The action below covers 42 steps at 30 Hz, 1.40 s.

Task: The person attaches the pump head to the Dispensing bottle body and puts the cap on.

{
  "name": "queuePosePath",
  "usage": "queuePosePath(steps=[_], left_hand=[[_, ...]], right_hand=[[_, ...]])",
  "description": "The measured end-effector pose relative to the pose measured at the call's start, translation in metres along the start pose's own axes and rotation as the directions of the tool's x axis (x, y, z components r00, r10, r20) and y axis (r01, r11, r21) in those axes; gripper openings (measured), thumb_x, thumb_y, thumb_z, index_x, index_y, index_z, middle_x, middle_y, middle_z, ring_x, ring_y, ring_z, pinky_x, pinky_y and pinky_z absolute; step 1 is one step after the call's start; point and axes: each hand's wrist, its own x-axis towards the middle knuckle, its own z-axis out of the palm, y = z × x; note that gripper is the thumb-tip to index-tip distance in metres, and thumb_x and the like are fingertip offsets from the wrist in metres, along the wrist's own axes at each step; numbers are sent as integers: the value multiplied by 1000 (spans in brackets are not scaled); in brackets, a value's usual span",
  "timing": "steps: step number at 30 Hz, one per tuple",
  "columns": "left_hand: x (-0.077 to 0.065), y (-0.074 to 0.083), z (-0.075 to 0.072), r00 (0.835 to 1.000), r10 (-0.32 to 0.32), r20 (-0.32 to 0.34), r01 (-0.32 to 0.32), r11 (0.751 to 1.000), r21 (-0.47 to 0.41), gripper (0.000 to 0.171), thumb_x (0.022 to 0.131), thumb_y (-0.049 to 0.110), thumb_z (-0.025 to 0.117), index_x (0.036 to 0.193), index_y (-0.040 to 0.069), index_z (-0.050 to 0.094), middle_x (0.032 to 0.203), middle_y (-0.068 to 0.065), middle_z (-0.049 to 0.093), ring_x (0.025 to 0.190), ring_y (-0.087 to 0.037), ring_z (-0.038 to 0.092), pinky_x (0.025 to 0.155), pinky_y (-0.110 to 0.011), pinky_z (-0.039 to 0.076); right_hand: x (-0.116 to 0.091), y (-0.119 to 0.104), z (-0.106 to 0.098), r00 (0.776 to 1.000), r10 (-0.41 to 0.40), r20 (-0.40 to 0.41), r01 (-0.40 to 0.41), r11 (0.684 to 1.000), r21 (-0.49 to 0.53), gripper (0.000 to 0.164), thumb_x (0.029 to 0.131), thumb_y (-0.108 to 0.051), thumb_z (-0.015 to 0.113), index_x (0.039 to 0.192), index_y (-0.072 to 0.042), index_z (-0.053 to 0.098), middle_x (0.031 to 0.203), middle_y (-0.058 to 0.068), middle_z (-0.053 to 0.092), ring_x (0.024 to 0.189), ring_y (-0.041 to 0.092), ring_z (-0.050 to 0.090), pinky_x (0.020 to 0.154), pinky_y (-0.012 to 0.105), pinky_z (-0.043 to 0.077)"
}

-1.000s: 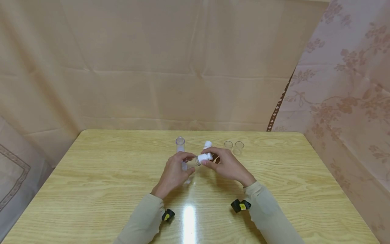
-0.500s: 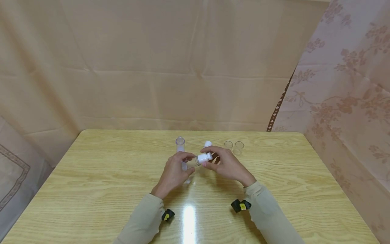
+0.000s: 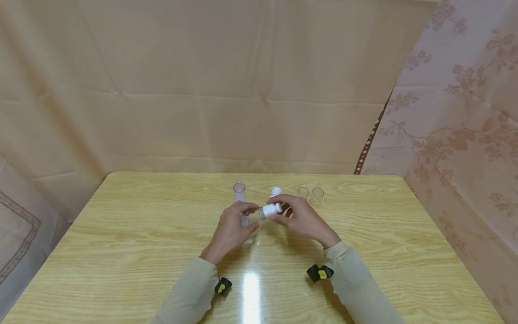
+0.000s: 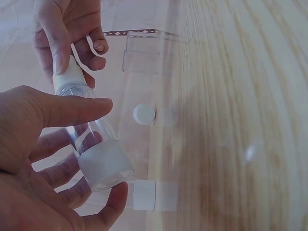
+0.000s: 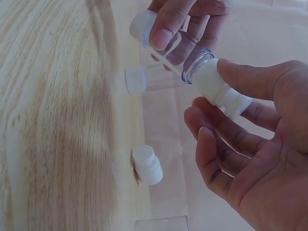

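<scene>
My left hand grips a clear bottle with a white base, thumb on one side and fingers round the other. It is tilted above the table, its threaded mouth towards my right hand. At that mouth, the right hand pinches a white pump top between thumb and fingers. The top meets the neck; whether it is threaded on, I cannot tell. Behind the left hand stands a second clear bottle with a white base. A second white pump top stands beyond the right hand.
Two clear caps stand side by side at the back right of the wood-grain table. A beige cloth hangs behind the table's far edge, and a floral cloth hangs at the right.
My right thumb and fingers shift slightly on the white pump top. The left hand and the bottle stay in place, as do the things on the table.
</scene>
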Motion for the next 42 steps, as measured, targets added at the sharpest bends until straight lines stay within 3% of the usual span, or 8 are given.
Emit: queuePosePath(steps=[14,23,33,42], left_hand=[[1,-2,0,1000,19,1,-19,999,34,37,80,-1,84,114,4,72,109,-10,71,99,-27,66,87,-46,54],[1,-1,0,1000,12,-3,-12,1000,12,36,79,-1,84,113,3,73,109,-10,71,98,-28,66,86,-46,55],[0,-3,1,1000,11,2,-11,1000,9,35,80,-2,84,113,4,73,110,-9,71,98,-29,66,86,-46,55],[0,-3,0,1000,12,2,-12,1000,11,36,81,-1,83,114,4,72,110,-10,71,100,-28,66,87,-45,55]], right_hand=[[0,-2,1,997,72,9,-72,997,-3,31,99,-27,69,126,-12,67,93,-1,65,81,17,61,71,32,54],[-1,-2,0,1000,24,-11,-24,1000,5,37,94,-18,75,129,-10,65,102,1,67,87,15,61,76,32,55],[-1,-2,-1,1000,-8,-15,8,1000,-7,31,93,-11,75,124,-10,68,102,0,68,87,17,61,75,32,55],[0,-1,1,1000,11,-5,-11,1000,-7,28,97,-19,71,124,-12,68,98,-1,67,84,16,61,74,32,55]])
